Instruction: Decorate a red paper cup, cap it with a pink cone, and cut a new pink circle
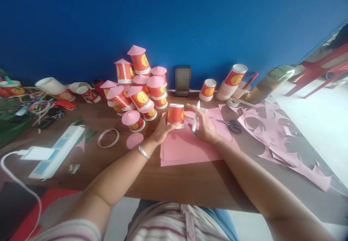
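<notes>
My left hand (162, 129) is wrapped round a red paper cup (175, 113) with a yellow emblem, which stands upside down on a stack of pink paper sheets (187, 149). On the right, my right hand (206, 127) has its fingers stretched toward the cup and carries a white marker (195, 119) with a teal end tucked among them; the exact grip is partly hidden. Left of the cup rises a pile of red cups with pink cone roofs (141, 99). A flat pink paper disc (135, 140) lies in front of them.
Scissors (232, 125) and pink paper offcuts (282, 139) lie to the right. Behind are upright cups (208, 90), a tape roll (233, 103) and a bottle (269, 83). A phone (183, 80) leans on the blue wall. On the left sit a tape ring (108, 138) and a power strip (57, 152).
</notes>
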The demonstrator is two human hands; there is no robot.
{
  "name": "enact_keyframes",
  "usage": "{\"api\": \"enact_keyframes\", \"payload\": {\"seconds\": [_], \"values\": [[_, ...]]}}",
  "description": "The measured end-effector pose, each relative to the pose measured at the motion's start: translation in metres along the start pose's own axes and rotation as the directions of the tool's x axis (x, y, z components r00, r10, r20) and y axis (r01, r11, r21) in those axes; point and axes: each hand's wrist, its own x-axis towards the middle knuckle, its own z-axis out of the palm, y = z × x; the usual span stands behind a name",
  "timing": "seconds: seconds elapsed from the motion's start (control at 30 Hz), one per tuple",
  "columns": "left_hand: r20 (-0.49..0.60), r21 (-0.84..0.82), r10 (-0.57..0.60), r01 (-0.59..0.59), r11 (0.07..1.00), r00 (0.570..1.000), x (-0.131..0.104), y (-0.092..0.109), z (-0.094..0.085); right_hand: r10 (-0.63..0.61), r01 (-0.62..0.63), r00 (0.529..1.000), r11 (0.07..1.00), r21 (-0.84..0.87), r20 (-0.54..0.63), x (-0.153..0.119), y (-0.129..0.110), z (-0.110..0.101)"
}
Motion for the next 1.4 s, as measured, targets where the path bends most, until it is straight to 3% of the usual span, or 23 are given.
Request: {"api": "enact_keyframes", "payload": {"seconds": [0.17,0.37,0.57,0.67,0.77,0.83,0.93,1.17,1.4], "values": [[0.059,-0.108,-0.058,0.064,0.992,0.997,-0.001,0.001,0.004,0.130,-0.129,0.991,0.990,0.060,-0.011,-0.002,0.007,-0.008],[-0.030,-0.081,-0.074,0.071,0.994,0.997,-0.002,0.005,0.009,0.201,-0.190,0.978,0.970,0.152,-0.061,0.007,0.000,-0.020],[0.012,-0.036,-0.099,0.100,0.994,0.995,-0.001,0.008,0.010,0.265,-0.255,0.964,0.945,0.203,-0.025,0.005,-0.004,-0.017],[0.004,-0.009,-0.060,0.060,0.998,0.998,-0.001,0.008,0.008,0.211,-0.206,0.977,0.969,0.139,-0.017,0.008,0.004,-0.015],[-0.019,0.024,-0.049,0.049,0.999,0.999,-0.001,0.010,0.006,0.071,-0.071,0.997,0.991,-0.112,-0.001,0.025,0.021,-0.009],[-0.023,0.050,-0.050,0.052,0.997,0.998,-0.001,0.010,0.005,-0.025,0.053,0.994,0.958,-0.281,0.103,0.043,0.037,-0.003],[-0.024,0.064,-0.050,0.051,0.997,0.998,0.000,0.007,0.004,-0.052,0.150,0.972,0.886,-0.439,0.229,0.069,0.062,0.004],[-0.017,0.078,-0.068,0.069,0.995,0.998,0.000,0.005,0.002,-0.079,0.277,0.914,0.837,-0.471,0.397,0.095,0.092,0.019],[-0.053,0.075,-0.097,0.101,0.992,0.994,-0.001,0.005,0.001,-0.068,0.276,0.912,0.831,-0.484,0.405,0.099,0.097,0.030]]}}
